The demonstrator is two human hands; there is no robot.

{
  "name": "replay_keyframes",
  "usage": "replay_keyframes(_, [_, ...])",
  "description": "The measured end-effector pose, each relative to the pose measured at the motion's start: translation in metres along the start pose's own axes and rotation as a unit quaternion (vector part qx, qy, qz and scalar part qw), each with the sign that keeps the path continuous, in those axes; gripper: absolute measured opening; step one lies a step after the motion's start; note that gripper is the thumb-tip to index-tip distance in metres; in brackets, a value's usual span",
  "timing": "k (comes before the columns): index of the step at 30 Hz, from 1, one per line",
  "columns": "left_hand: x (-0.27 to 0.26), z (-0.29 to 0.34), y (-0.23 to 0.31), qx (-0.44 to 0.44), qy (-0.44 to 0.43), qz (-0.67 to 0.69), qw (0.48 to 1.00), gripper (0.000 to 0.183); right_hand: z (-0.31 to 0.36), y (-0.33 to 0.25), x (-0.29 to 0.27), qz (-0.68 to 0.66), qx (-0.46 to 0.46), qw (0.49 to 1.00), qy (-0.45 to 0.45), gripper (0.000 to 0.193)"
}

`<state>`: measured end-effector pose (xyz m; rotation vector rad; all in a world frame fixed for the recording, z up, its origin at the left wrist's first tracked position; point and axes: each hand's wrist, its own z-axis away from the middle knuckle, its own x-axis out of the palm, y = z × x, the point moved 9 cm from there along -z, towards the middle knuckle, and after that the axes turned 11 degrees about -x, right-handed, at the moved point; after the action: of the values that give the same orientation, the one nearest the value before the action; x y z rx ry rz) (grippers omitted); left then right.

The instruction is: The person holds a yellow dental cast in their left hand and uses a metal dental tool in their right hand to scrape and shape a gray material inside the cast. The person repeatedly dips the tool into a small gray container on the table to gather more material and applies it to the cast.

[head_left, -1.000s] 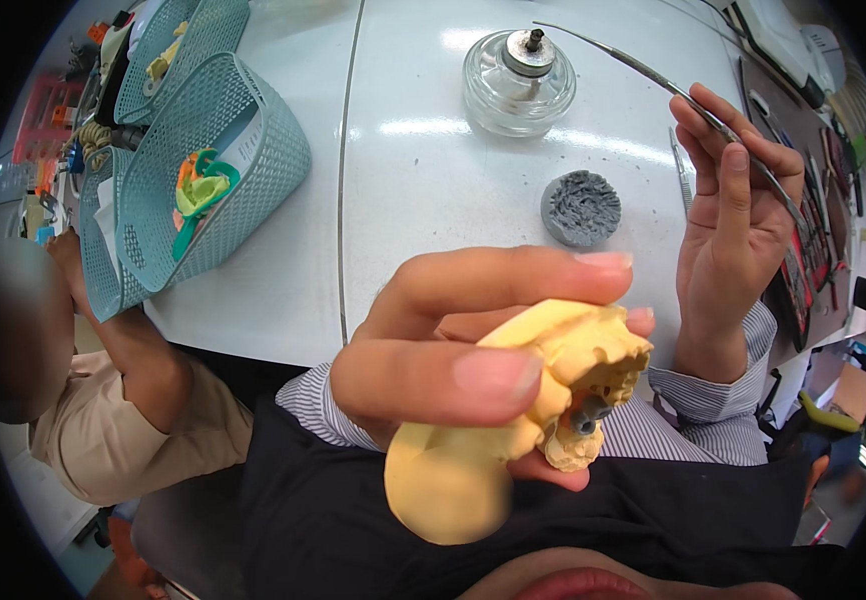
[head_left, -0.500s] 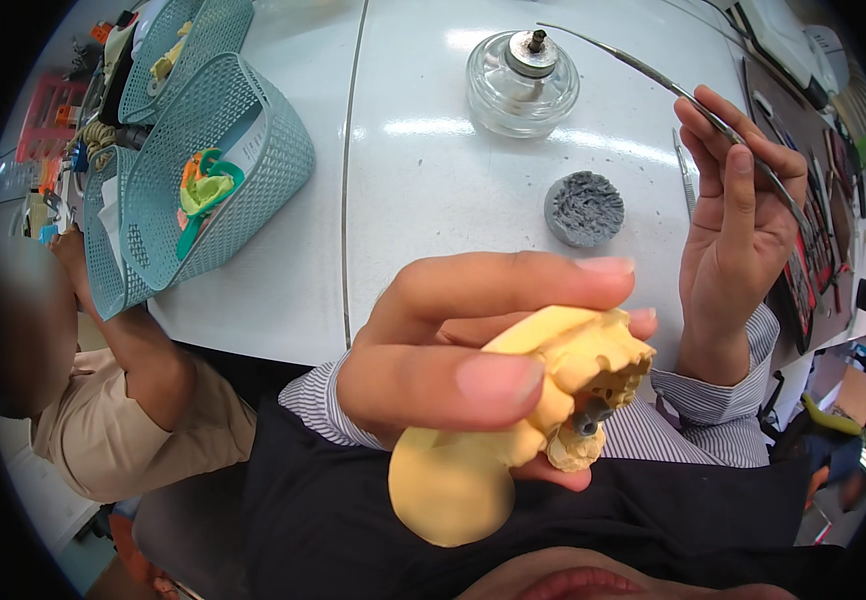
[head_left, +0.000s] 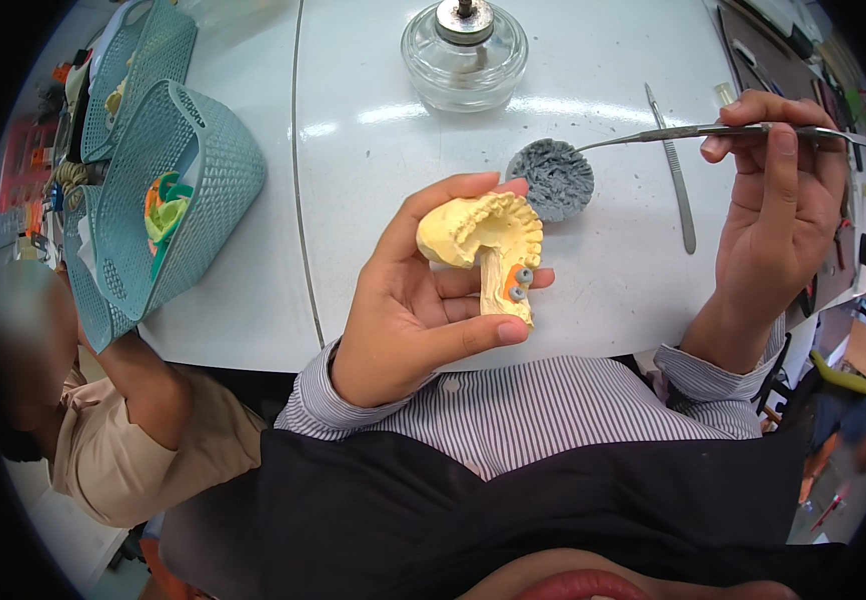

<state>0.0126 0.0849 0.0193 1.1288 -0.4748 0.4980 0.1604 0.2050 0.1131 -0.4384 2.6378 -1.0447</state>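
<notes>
A yellow plaster dental model (head_left: 491, 232) rests in my left hand (head_left: 398, 290), with the thumb and fingers closed around its edges. Its tooth arch faces up, and two small grey wax pieces (head_left: 519, 283) stand on an orange patch along one side. Between the thumb and fingers of my right hand (head_left: 775, 195) is a slim metal wax carver (head_left: 693, 132), held nearly level. The carver's thin tip reaches the rim of a round tub of grey carved wax (head_left: 553, 180) on the table; whether it touches the wax I cannot tell.
A glass spirit lamp (head_left: 465, 60) stands beyond the wax. A scalpel handle (head_left: 675, 175) lies between it and my right hand. Blue mesh baskets (head_left: 213, 190) with impression trays (head_left: 165, 215) stand at left, beside a seated person (head_left: 153, 420). More tools lie at far right.
My left hand has lowered the dental model away from my face and turned its arch upward. My right hand has brought the carver's tip from beside the lamp down to the grey wax.
</notes>
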Motion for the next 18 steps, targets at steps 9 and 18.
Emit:
replay_keyframes(9, [0.008, -0.005, -0.012, -0.048, -0.077, 0.024, 0.996, 0.079, 0.004, 0.007, 0.008, 0.067, 0.027, 0.996, -0.052, 0.017])
replay_keyframes(18, [0.008, -0.004, -0.01, -0.051, -0.071, 0.025, 0.996, 0.08, 0.004, 0.013, 0.01, 0.058, 0.041, 0.996, -0.056, 0.016])
